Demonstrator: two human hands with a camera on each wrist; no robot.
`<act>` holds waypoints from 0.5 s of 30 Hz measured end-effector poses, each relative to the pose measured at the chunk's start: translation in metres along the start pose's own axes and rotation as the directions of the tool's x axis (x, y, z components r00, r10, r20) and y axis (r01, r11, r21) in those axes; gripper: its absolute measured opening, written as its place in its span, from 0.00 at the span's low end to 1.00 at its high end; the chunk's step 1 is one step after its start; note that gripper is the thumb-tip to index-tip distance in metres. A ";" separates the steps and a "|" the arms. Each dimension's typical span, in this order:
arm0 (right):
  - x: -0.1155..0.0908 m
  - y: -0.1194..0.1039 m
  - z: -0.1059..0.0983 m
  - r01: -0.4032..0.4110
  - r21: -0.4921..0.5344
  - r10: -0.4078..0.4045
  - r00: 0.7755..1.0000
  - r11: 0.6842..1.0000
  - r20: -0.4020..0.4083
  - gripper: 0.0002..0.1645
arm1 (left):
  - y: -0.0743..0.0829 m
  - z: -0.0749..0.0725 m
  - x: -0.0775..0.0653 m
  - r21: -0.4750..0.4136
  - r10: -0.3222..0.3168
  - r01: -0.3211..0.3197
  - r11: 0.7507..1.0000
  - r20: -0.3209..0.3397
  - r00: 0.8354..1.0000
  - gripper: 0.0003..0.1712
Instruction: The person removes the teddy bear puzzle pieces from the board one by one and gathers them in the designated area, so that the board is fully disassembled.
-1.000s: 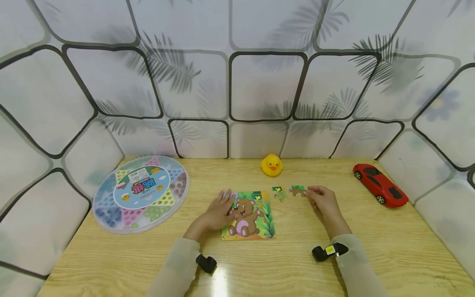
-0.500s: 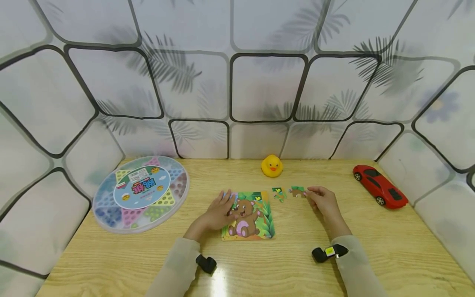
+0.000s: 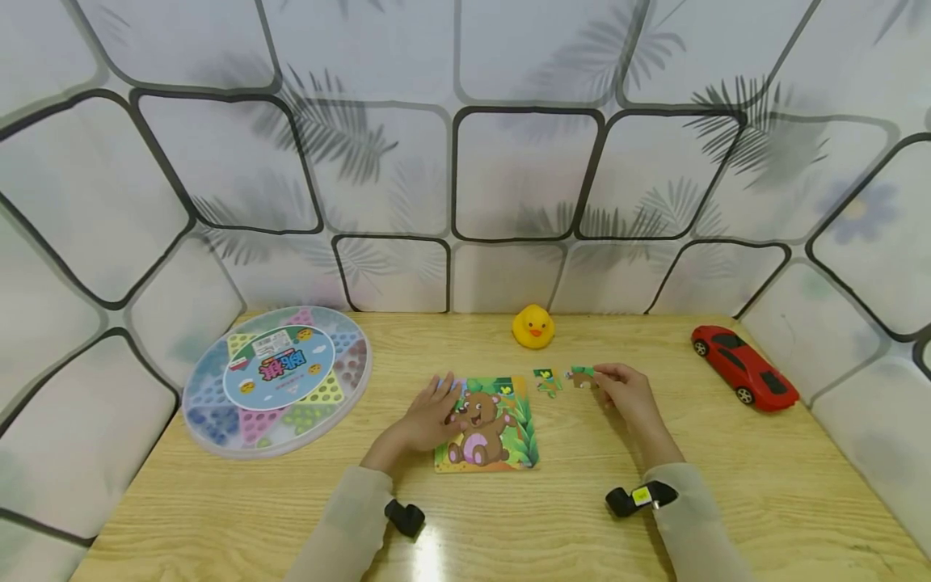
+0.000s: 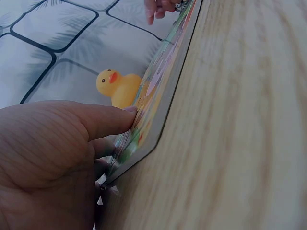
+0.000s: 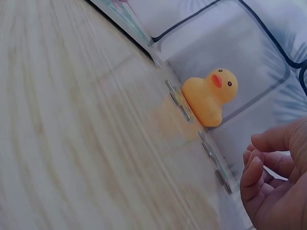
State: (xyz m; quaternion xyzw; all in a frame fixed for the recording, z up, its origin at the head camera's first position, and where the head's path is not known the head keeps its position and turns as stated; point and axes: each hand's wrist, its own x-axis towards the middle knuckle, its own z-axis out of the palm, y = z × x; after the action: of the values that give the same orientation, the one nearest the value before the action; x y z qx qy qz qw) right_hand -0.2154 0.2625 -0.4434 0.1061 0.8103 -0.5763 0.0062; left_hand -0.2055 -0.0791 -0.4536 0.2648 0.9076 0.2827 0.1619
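Note:
A square jigsaw puzzle point(image 3: 502, 440) with a brown bear picture lies in the middle of the table. My left hand point(image 3: 429, 416) rests on its left side with fingers spread; in the left wrist view the thumb point(image 4: 112, 120) lies over the puzzle's face near a corner. Right of the puzzle are two loose pieces lying flat: a green-and-yellow puzzle piece point(image 3: 545, 381) and a green-and-brown puzzle piece point(image 3: 581, 377). My right hand point(image 3: 629, 396) has its fingertips at the right edge of the brown one. In the right wrist view its fingers are loosely bent, with nothing visible between them.
A yellow rubber duck point(image 3: 533, 327) stands behind the pieces near the wall. On the left lies a round Chinese checkers set point(image 3: 345, 420); a red toy car point(image 3: 745, 368) sits at the far right. Patterned fabric point(image 3: 524, 170) encloses the wooden table point(image 3: 538, 533).
My right hand has shifted slightly left, its fingertips now overlapping the brown piece's right edge more. My left hand stays in place on the puzzle.

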 end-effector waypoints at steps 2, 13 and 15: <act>0.000 -0.001 0.003 0.001 0.002 -0.001 1.000 1.000 0.007 0.21 | 0.000 0.000 0.000 0.000 0.000 0.000 1.000 -0.002 1.000 0.39; 0.000 -0.006 0.021 0.003 0.034 -0.005 0.999 0.999 0.044 0.20 | -0.001 0.000 0.000 0.011 0.008 -0.007 1.000 -0.008 1.000 0.39; 0.000 -0.007 0.023 0.005 0.042 -0.006 0.999 0.999 0.041 0.20 | 0.000 0.000 0.000 0.011 0.011 -0.011 1.000 -0.010 1.000 0.39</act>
State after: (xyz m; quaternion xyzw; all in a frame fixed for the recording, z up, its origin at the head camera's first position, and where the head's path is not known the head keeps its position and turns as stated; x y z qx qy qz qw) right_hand -0.2189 0.2384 -0.4452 0.0922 0.7980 -0.5953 0.0190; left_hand -0.2058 -0.0794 -0.4539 0.2690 0.9086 0.2799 0.1542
